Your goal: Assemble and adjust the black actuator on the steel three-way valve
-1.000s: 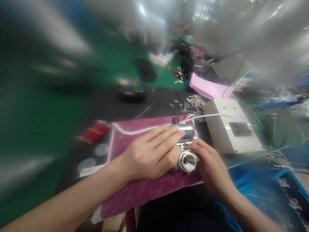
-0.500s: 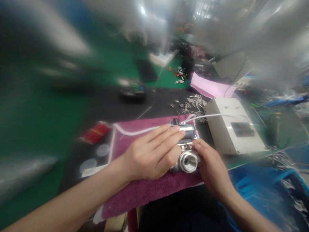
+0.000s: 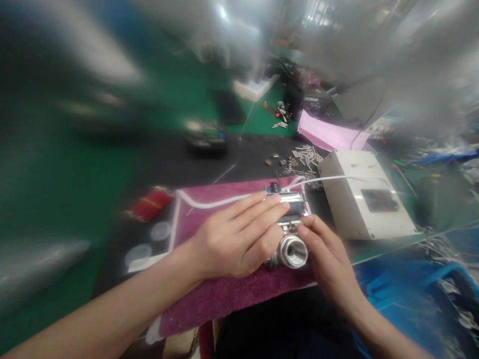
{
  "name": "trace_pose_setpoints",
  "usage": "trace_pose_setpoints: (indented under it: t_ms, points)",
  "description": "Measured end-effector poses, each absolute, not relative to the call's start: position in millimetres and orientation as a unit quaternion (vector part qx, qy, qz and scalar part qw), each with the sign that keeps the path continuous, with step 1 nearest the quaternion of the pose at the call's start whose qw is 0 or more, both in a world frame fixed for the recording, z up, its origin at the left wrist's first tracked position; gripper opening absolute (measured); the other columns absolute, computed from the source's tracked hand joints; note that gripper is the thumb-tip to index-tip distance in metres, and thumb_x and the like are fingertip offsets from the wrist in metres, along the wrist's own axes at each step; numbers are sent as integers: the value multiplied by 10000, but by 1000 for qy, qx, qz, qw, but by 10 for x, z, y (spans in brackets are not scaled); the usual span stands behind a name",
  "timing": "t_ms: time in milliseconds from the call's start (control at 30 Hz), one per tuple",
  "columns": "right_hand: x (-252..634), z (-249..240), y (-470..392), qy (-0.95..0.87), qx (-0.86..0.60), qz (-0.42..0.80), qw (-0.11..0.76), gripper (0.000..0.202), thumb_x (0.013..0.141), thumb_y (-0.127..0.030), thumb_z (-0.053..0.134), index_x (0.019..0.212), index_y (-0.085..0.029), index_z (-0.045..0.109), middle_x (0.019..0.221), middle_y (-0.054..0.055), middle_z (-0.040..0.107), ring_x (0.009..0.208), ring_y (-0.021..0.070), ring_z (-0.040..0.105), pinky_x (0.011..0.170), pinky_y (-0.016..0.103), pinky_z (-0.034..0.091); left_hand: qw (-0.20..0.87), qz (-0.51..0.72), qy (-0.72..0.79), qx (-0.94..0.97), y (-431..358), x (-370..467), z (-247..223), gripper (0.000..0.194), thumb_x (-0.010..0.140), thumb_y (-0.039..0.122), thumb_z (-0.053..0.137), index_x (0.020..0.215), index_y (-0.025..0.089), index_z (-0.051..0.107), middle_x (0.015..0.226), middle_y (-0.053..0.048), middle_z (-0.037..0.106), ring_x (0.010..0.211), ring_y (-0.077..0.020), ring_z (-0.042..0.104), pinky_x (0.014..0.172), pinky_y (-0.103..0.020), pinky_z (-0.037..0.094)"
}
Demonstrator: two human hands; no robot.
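Since the earlier frame, my right hand had eased slightly away from the round end of the metal valve, while my left hand had hardly shifted; the background had slid a little too, which I put down to the camera. The valve was over the pink cloth, its open end facing me. I had the left hand closed over it, fingers laid across the shiny cylinder on top. The right thumb and fingertip were close together by the small bracket beside the round end; I could not tell whether they pinched anything. As for progress, the cylinder sat above the valve body with the bracket between them, so those pieces looked already brought together, though I could not judge how firmly they were joined. A small dark part stood just behind the cylinder, and I could not see whether it was attached. The work at the bracket looked unfinished to me, since my fingers were at that spot. Loose metal pins lay beyond the cloth, near the white box, and a red bundle lay off to the left; nothing showed whether any of them belonged to this piece.
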State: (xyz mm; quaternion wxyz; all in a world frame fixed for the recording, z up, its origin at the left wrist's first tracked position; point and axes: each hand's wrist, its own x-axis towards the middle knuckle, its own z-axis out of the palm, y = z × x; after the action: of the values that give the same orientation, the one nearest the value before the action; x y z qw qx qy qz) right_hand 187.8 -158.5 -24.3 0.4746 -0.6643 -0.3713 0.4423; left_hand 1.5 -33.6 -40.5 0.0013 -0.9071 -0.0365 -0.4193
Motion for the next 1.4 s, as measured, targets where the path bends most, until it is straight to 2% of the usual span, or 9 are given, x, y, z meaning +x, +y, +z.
trace_pose_setpoints:
  t_ms: [167,500,800,933,1067,1167,1233,1333,1400]
  points:
    - [1894,-230,-1594,-378,-665,442,469,317,1031,-483,583,889,-200,596,881,7,553,815,167,456,722,283,365,7,-422,-42,-906,-340,12,-416,105,1055,165,503,1044,114,595,1366,-194,652,1365,-300,583,1168,-503,547]
    - [1894,-210,-1579,-381,-678,435,454,298,1029,-473,594,889,-211,573,828,-18,518,771,149,437,688,272,355,18,-416,-39,-909,-339,19,-398,110,1055,160,506,1044,105,601,1368,-189,652,1355,-304,590,1160,-497,561]
    - [1883,-197,-1595,-382,-678,432,456,326,1040,-498,573,896,-206,589,843,-15,547,777,145,457,695,264,372,15,-416,-35,-908,-336,19,-404,92,1039,146,527,1033,101,607,1369,-202,648,1352,-313,592,1176,-503,541]
    - [1869,-173,-1586,-390,-681,427,449,332,1005,-514,633,892,-205,587,802,-25,539,733,131,450,656,250,364,14,-418,-29,-908,-332,17,-412,82,1036,148,529,1045,112,602,1377,-201,643,1370,-317,575,1174,-514,539]
    - [1889,-159,-1608,-395,-694,420,432,339,1037,-511,583,898,-204,619,829,-13,574,755,139,469,665,256,388,18,-417,-31,-908,-326,17,-412,84,1036,149,534,1036,107,607,1375,-199,644,1364,-315,582,1173,-504,545]
    - [1993,-144,-1648,-445,-724,348,396,321,1047,-511,575,951,-216,659,841,-4,631,735,144,529,640,272,403,39,-408,-24,-912,-327,14,-405,119,1028,173,583,1108,98,632,1372,-190,649,1361,-313,587,1179,-500,539]
    - [2123,-151,-1674,-507,-750,237,353,250,1051,-466,586,1018,-234,673,884,2,663,762,154,589,675,286,441,56,-390,-23,-919,-332,11,-402,199,1024,210,622,1197,115,645,1373,-165,655,1361,-303,590,1198,-494,518]
    - [2344,-201,-1714,-615,-743,83,251,171,1049,-378,600,1113,-231,663,1050,38,679,890,183,650,791,317,503,62,-376,-31,-924,-336,11,-406,275,1007,249,673,1264,152,655,1367,-140,661,1356,-298,597,1223,-490,488]
    - [2447,-246,-1753,-668,-721,28,181,211,1057,-333,575,1215,-205,630,1191,87,656,1013,224,658,875,357,538,61,-379,-35,-923,-333,10,-415,294,997,254,691,1274,160,660,1373,-140,656,1364,-300,591,1230,-492,481]
